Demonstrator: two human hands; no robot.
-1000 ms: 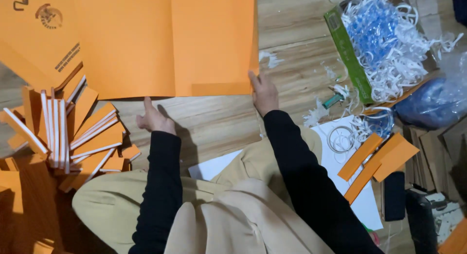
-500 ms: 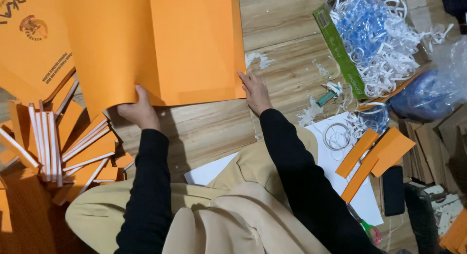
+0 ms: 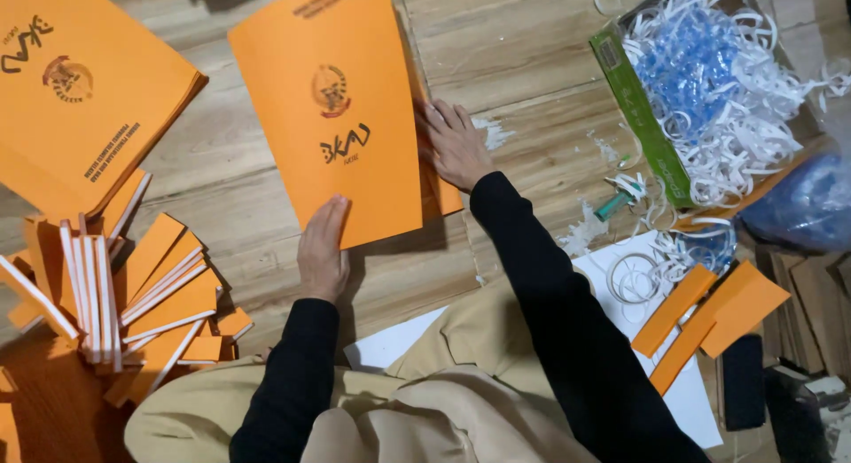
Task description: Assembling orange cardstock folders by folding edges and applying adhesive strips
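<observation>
Wood-plank floor [image 3: 541,55] fills the view, seen from above; the person sits at 6 o'clock in tan trousers and black sleeves.

Stack of orange printed covers [image 3: 80,100] lies at 10 o'clock, flat, corner overhanging toward centre.

Folded orange cover [image 3: 341,117] lies at 12 o'clock, tilted slightly, printed face up with a round emblem and dark lettering. It rests flat on the floor, well apart from the stack.

Green cardboard box [image 3: 643,117] at 2 o'clock, heaped with white paper shreds [image 3: 753,135] and blue plastic pieces [image 3: 687,55]. Shreds spill over its edge onto the floor.

Pile of thin orange booklets [image 3: 133,290] at 8 o'clock, some on edge showing white page blocks, some fanned.

White sheet [image 3: 620,277] at 4 o'clock, carrying loose orange card strips [image 3: 709,317] and a white ring [image 3: 631,277].

Left hand [image 3: 324,250]: open palm down, fingers together, pressing the cover's lower edge near its bottom corner. Not gripping.

Right hand [image 3: 456,144]: fingers spread, flat against the cover's right edge, partly on an orange flap showing beneath. Pressing, not clenched.
</observation>
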